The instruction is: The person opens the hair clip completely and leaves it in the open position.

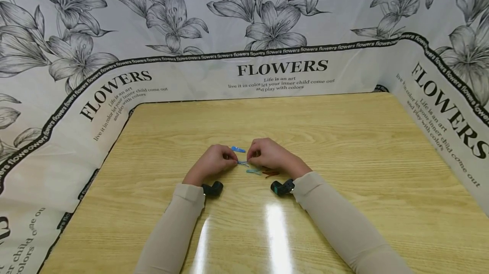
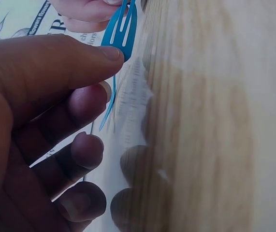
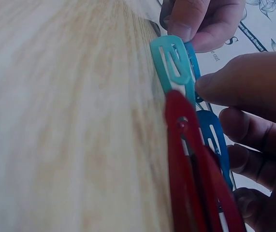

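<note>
Between my two hands is a blue snap hair clip (image 2: 122, 37), pinched at one end by thumb and forefinger of my left hand (image 1: 217, 159). My right hand (image 1: 270, 153) grips its other end from the right. In the left wrist view a thin blue strip hangs below the left thumb, apart from the clip's slotted body. A second blue clip (image 1: 238, 149) lies on the table just beyond the hands. Closer to me are a light teal clip (image 3: 171, 65) and dark red clips (image 3: 179, 140), beside and partly under the right hand.
The wood-grain table (image 1: 313, 121) is bordered by white cloth walls (image 1: 198, 76) with flower prints and lettering. Small black cameras (image 1: 282, 187) are strapped at both wrists, below the sleeves' cuffs. Light reflections streak the near tabletop.
</note>
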`<state>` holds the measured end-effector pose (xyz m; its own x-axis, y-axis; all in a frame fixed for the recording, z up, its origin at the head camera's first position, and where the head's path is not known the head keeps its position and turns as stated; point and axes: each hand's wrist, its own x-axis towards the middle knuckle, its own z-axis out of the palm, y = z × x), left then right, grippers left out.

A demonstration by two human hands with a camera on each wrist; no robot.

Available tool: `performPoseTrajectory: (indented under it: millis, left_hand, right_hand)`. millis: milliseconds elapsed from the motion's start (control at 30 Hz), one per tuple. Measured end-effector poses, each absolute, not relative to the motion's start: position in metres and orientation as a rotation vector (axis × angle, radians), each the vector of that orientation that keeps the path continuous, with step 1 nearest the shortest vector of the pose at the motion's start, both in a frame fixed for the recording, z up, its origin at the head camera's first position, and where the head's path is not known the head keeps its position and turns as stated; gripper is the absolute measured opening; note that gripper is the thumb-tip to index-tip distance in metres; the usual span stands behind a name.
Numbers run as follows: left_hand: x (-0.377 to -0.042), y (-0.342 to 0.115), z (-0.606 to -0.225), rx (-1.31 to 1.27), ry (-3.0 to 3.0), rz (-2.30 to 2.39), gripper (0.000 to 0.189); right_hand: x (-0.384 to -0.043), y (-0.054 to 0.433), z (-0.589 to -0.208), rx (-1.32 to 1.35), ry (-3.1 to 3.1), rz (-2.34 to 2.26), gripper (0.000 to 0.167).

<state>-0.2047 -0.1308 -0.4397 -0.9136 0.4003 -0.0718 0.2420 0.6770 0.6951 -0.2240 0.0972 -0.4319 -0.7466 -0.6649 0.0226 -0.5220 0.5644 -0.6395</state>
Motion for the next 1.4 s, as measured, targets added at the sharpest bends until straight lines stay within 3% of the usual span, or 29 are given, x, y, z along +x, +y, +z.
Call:
performPoseTrajectory:
  millis: [1400]
  left_hand:
    - [-0.2038,-0.1333,-0.4379,0.503,2.653,1.049,0.007]
  right_hand:
    - [-0.2232,0.0966,-0.4278,-1.034,2.580,-0.853,0.008]
